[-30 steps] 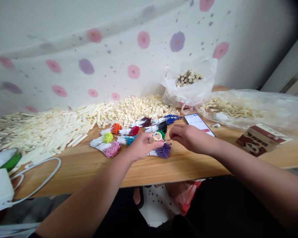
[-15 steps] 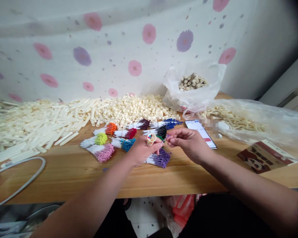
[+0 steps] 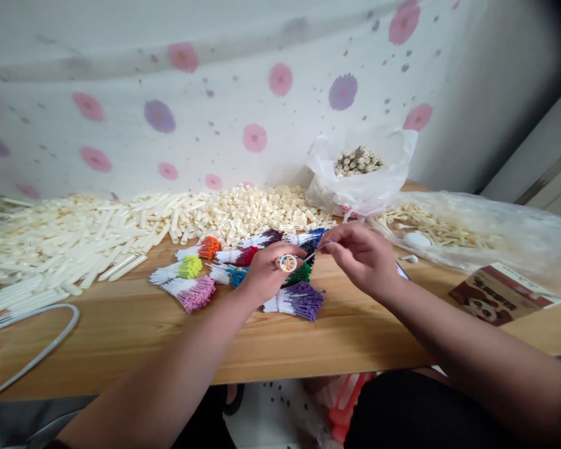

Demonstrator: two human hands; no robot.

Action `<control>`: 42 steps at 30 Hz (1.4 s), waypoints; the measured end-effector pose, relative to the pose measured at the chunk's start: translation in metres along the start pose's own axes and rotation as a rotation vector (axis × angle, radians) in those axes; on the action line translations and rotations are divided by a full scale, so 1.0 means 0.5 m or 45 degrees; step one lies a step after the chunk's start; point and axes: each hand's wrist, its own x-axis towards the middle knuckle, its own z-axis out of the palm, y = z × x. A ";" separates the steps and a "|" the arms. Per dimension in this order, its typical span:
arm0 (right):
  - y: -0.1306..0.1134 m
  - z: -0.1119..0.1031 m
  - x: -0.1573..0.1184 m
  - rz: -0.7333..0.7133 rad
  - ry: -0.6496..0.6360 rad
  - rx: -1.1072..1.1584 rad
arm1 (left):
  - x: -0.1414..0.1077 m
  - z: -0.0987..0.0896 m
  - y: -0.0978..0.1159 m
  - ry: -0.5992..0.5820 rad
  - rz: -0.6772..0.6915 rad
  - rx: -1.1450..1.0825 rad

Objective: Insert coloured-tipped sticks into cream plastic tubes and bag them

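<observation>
My left hand [image 3: 265, 272] is closed around a cream tube [image 3: 287, 264], whose open end faces me and shows small coloured tips inside. Just right of it, my right hand [image 3: 358, 257] pinches a thin stick with a purple tip [image 3: 318, 248], its pale end pointing toward the tube. Below the hands lies a purple-tipped bundle [image 3: 299, 300]. Other bundles rest to the left: pink [image 3: 194, 293], yellow-green [image 3: 182, 268], orange [image 3: 206, 247], red [image 3: 238, 255] and teal [image 3: 231, 274]. Behind the hands are dark red, blue, black and green ones, partly hidden.
Cream plastic parts [image 3: 93, 224] are heaped along the back and left. A white bag [image 3: 359, 193] with assembled pieces stands behind, beside clear plastic [image 3: 505, 224] over pale parts. A brown box [image 3: 493, 296] lies right; a white cable [image 3: 51, 349] curves at left.
My right hand has moved slightly up and right, and the stick in its fingers now shows its length. It now covers most of the phone. The view has shifted a little.
</observation>
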 end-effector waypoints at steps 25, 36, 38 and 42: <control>-0.117 0.015 -0.005 -0.533 -0.069 -0.290 | -0.027 -0.015 -0.054 -0.006 0.219 -0.089; -0.111 0.025 -0.008 -0.400 -0.010 -0.232 | -0.026 -0.017 -0.051 -0.067 0.184 -0.077; -0.109 0.026 -0.007 -0.402 -0.018 -0.227 | -0.026 -0.019 -0.053 -0.075 0.185 -0.085; -0.105 0.028 -0.006 -0.316 0.020 -0.183 | -0.029 -0.022 -0.056 -0.082 0.291 -0.096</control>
